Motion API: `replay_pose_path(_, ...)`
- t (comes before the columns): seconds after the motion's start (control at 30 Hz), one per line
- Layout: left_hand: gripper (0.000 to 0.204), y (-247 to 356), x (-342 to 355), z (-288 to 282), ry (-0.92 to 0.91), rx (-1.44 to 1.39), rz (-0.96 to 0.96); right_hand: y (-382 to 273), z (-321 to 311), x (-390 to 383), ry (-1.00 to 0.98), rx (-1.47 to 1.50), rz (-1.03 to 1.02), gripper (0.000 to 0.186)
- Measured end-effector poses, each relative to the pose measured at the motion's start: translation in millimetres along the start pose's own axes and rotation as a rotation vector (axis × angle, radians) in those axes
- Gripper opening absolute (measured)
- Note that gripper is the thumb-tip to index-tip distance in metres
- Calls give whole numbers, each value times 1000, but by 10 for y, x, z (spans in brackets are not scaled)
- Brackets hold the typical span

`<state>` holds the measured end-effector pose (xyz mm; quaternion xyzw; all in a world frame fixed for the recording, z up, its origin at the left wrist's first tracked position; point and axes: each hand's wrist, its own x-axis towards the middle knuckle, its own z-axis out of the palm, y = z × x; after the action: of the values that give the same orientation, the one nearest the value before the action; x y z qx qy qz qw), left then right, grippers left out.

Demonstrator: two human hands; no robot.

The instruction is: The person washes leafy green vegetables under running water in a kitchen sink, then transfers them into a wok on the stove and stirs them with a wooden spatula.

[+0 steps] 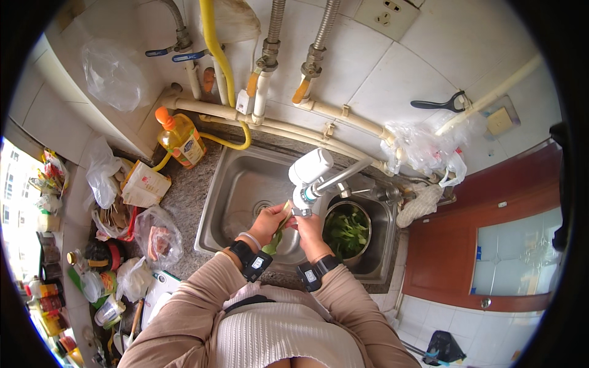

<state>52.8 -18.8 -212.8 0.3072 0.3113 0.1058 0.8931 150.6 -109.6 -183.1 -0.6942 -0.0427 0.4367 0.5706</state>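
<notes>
My left hand [269, 224] is closed around a leafy green stalk [276, 239] over the left basin of the steel sink [230, 175]. The leaf hangs down toward my left wrist. My right hand [310, 233] is just beside it under the faucet's spout, its fingertips reaching to the stalk and partly hidden by the spout. A white filter-like unit [311, 165] is fitted on the faucet [343, 176] above my hands. In the right basin a round metal pot [370, 228] holds many green leaves [345, 236].
An orange-capped oil bottle [182, 140] stands left of the sink, near an open carton [145, 185] and a clear bag with something pinkish [161, 238]. Pipes and a yellow hose [213, 40] run along the wall. Plastic bags [423, 147] hang right, beside a reddish-brown door [442, 257].
</notes>
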Motion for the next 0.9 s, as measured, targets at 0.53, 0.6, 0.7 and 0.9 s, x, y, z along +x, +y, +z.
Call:
replay_pose_path(0.53,20,184,-50,-50,301,-174,122,252,124,-21,-228,-70,49,20)
replay_pose_path(0.6,20,140,12,-195,288,-164,128,204,39,-8,-158,-32,67,18)
replay_pose_path(0.7,20,78,5,-201,271,-174,104,168,15,22,-36,5,16,14)
replay_pose_path(0.9,18,28,-42,-80,41,-191,15,289,-89,86,9,-296,-151,26)
